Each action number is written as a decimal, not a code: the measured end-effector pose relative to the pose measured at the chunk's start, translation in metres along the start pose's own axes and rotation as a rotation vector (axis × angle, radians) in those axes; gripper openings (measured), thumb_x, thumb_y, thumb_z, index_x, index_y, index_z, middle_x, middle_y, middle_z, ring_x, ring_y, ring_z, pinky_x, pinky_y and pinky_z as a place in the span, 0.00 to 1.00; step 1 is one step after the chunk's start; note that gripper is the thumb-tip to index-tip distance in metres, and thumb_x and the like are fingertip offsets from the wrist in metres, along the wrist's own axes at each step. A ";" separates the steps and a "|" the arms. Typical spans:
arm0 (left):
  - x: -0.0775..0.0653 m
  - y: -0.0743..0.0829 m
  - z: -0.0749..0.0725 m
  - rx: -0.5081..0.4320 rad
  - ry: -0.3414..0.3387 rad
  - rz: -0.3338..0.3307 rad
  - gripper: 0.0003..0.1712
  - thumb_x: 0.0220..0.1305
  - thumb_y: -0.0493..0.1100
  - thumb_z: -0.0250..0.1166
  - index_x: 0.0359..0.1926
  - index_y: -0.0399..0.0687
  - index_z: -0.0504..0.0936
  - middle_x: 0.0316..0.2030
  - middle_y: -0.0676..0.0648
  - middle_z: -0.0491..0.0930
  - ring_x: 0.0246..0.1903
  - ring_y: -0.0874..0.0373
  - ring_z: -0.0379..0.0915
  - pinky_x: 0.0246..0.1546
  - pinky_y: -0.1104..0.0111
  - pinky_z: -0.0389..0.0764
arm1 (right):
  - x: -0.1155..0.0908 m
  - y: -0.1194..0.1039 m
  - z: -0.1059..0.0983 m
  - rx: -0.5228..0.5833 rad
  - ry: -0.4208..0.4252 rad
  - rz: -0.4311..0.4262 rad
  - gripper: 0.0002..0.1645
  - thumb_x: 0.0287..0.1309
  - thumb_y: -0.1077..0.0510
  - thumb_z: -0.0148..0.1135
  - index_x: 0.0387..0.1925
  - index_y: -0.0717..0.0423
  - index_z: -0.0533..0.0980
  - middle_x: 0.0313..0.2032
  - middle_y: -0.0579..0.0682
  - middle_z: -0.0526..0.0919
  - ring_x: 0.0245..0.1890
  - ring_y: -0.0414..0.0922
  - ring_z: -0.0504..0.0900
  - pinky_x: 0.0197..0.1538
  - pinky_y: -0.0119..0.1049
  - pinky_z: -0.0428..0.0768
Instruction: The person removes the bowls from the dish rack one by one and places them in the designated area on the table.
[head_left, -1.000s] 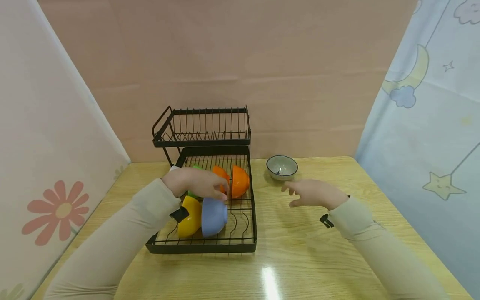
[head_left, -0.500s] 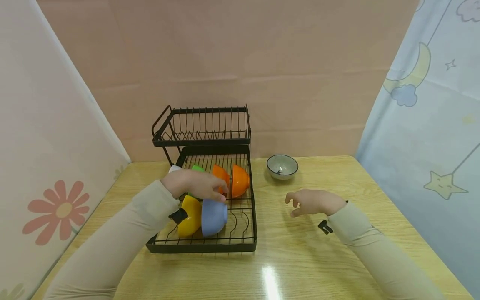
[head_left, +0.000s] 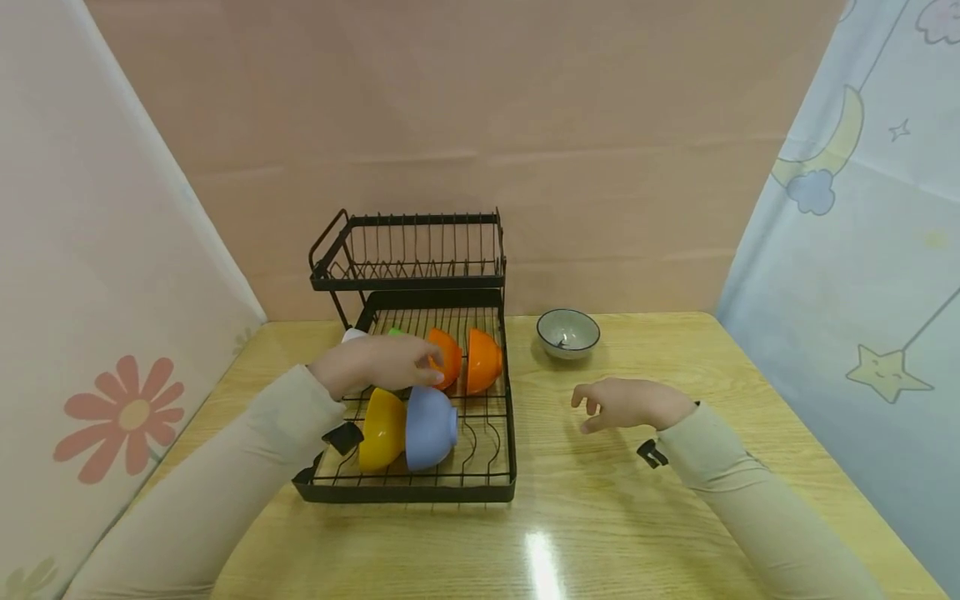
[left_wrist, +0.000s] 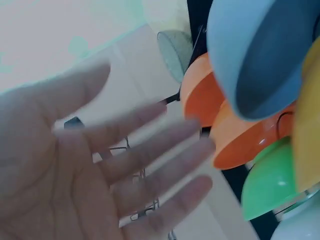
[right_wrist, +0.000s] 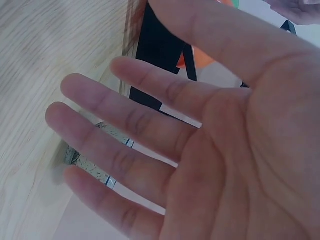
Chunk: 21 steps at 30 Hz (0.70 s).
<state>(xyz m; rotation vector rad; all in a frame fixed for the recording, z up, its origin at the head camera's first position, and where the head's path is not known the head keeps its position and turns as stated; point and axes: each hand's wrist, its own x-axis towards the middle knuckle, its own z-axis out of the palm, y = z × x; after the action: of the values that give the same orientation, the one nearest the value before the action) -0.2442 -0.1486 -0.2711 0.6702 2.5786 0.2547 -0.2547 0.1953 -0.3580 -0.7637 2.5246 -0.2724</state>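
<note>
My left hand [head_left: 382, 363] hovers over the lower tier of a black dish rack [head_left: 405, 495], fingers spread and holding nothing, as the left wrist view shows. Below it a blue bowl [head_left: 431, 429] and a yellow bowl [head_left: 382, 431] stand on edge in the front row. Behind are two orange bowls [head_left: 483, 362], a green bowl [left_wrist: 270, 182] and a white bowl [left_wrist: 302, 222], the last two mostly covered by the hand in the head view. My right hand [head_left: 626, 403] is over the table right of the rack, fingers relaxed, nothing in it. Beyond it sits a speckled grey bowl [head_left: 567, 335] with a dark rim.
The rack's upper tier [head_left: 408, 250] rises at the back on thin legs, with slots of upright wire. A wooden table [head_left: 600, 517] lies beneath everything. A tan backdrop [head_left: 480, 125] closes the rear, and patterned cloths hang at both sides.
My left hand has drawn back a little to the left and up, off the blue bowl. The right hand moved slightly toward me and then stayed put.
</note>
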 end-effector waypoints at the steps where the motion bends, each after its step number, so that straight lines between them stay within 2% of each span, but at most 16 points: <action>1: 0.000 -0.001 0.001 -0.011 0.021 -0.019 0.23 0.74 0.52 0.52 0.62 0.46 0.73 0.53 0.46 0.78 0.46 0.54 0.76 0.46 0.60 0.77 | 0.000 0.000 0.000 -0.002 -0.002 -0.005 0.23 0.61 0.49 0.64 0.54 0.54 0.73 0.45 0.54 0.81 0.44 0.49 0.80 0.47 0.49 0.78; 4: 0.000 -0.004 0.007 -0.055 0.089 -0.083 0.21 0.74 0.51 0.52 0.57 0.40 0.75 0.44 0.46 0.80 0.36 0.56 0.75 0.36 0.65 0.76 | 0.000 -0.001 -0.001 0.004 -0.006 -0.003 0.23 0.61 0.49 0.64 0.55 0.54 0.73 0.46 0.54 0.81 0.44 0.49 0.80 0.47 0.49 0.77; 7: 0.001 -0.006 0.017 -0.134 0.129 -0.139 0.17 0.73 0.49 0.53 0.42 0.38 0.77 0.27 0.47 0.78 0.22 0.59 0.69 0.23 0.70 0.70 | 0.000 -0.002 -0.001 0.005 -0.008 -0.005 0.23 0.61 0.49 0.64 0.55 0.53 0.73 0.46 0.54 0.80 0.44 0.49 0.79 0.47 0.50 0.77; 9: 0.001 -0.006 0.025 -0.198 0.142 -0.164 0.16 0.73 0.48 0.53 0.32 0.40 0.74 0.20 0.49 0.74 0.18 0.60 0.66 0.19 0.73 0.66 | 0.000 -0.002 -0.001 0.008 -0.008 0.000 0.23 0.61 0.49 0.64 0.55 0.53 0.73 0.47 0.53 0.80 0.45 0.48 0.79 0.47 0.50 0.77; 11: 0.002 -0.005 0.033 -0.271 0.152 -0.186 0.19 0.72 0.47 0.54 0.23 0.44 0.69 0.14 0.50 0.68 0.13 0.61 0.62 0.16 0.74 0.63 | 0.000 -0.002 0.000 0.010 -0.009 0.000 0.23 0.61 0.49 0.64 0.55 0.53 0.73 0.47 0.54 0.80 0.45 0.49 0.79 0.47 0.50 0.77; 13: 0.004 -0.005 0.040 -0.330 0.169 -0.206 0.21 0.71 0.46 0.54 0.19 0.47 0.66 0.13 0.52 0.66 0.12 0.62 0.60 0.15 0.74 0.62 | 0.000 -0.002 0.000 0.009 -0.010 0.001 0.23 0.62 0.49 0.63 0.55 0.53 0.73 0.47 0.53 0.80 0.44 0.48 0.79 0.47 0.50 0.77; 16: 0.008 -0.006 0.049 -0.436 0.184 -0.259 0.17 0.70 0.45 0.54 0.24 0.42 0.69 0.18 0.49 0.65 0.15 0.60 0.59 0.18 0.72 0.63 | 0.000 -0.003 0.000 0.017 -0.013 0.009 0.23 0.62 0.49 0.63 0.55 0.53 0.72 0.47 0.53 0.80 0.44 0.48 0.79 0.47 0.50 0.77; 18: 0.009 -0.006 0.055 -0.500 0.183 -0.307 0.15 0.70 0.45 0.54 0.36 0.35 0.73 0.27 0.45 0.70 0.23 0.57 0.66 0.24 0.71 0.69 | -0.001 -0.003 0.000 0.017 -0.014 0.007 0.23 0.62 0.49 0.63 0.55 0.53 0.72 0.47 0.54 0.80 0.44 0.48 0.79 0.47 0.50 0.77; 21: 0.011 -0.006 0.061 -0.626 0.175 -0.356 0.25 0.70 0.44 0.54 0.57 0.26 0.68 0.47 0.36 0.74 0.43 0.49 0.73 0.40 0.65 0.78 | 0.000 -0.004 0.000 0.016 -0.013 0.004 0.23 0.62 0.49 0.63 0.55 0.53 0.72 0.47 0.54 0.80 0.44 0.48 0.79 0.47 0.50 0.77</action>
<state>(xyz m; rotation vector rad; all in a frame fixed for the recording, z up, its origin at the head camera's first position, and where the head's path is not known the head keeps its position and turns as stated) -0.2259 -0.1448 -0.3305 -0.0395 2.5033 0.9754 -0.2528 0.1921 -0.3570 -0.7522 2.5085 -0.2852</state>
